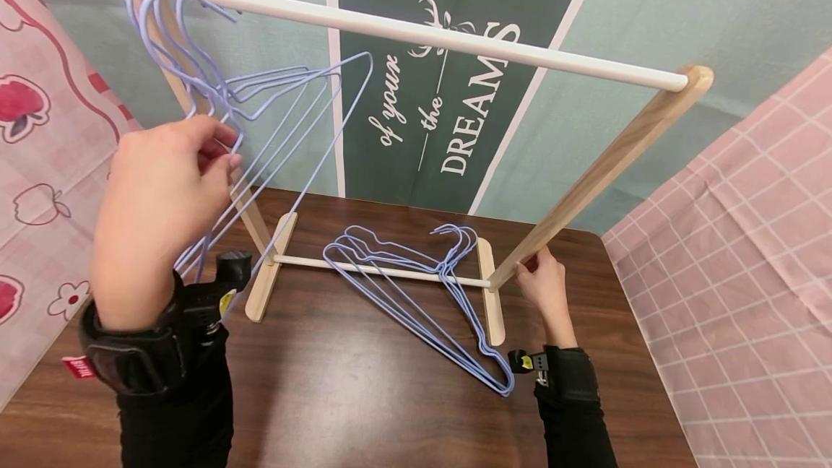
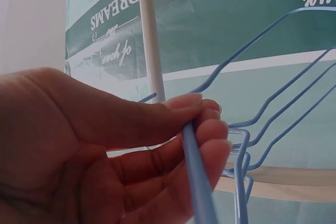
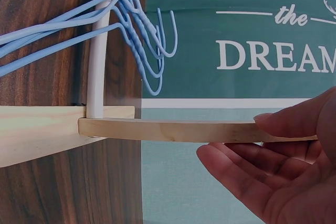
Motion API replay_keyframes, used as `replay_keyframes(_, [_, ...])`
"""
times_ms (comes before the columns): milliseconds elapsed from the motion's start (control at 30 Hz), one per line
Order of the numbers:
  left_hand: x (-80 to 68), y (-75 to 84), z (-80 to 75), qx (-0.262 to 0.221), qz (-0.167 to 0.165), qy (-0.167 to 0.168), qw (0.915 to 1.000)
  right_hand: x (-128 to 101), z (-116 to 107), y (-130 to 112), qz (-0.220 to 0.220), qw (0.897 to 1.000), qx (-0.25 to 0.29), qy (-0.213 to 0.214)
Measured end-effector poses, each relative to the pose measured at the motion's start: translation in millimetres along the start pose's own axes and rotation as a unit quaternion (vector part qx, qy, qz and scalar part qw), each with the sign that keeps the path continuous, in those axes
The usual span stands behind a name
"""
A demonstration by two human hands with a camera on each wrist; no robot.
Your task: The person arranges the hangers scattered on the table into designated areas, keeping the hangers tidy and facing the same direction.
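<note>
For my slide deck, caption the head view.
Left hand pinches a hung blue hanger; right hand steadies the wooden rack.

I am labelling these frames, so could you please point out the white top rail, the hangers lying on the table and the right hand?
white top rail (image 1: 416, 31), head view, middle of the bar.
hangers lying on the table (image 1: 416, 309), head view, their long wires.
right hand (image 1: 542, 284), head view, back of the hand at the rack's upright.
</note>
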State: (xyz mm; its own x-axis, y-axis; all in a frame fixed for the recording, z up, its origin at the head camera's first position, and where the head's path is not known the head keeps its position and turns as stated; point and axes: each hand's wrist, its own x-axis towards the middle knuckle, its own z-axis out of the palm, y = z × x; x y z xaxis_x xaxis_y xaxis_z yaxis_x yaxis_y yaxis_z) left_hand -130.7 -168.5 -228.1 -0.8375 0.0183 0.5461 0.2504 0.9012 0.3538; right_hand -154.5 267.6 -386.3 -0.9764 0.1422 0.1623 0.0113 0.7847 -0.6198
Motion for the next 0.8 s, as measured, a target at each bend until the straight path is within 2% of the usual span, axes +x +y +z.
replay_keyframes(800, [15.0, 4.9, -9.0, -0.011, -0.027, -0.009, 0.9995, -0.2, 0.2, -0.3, 0.004, 1.000, -0.003, 0.000])
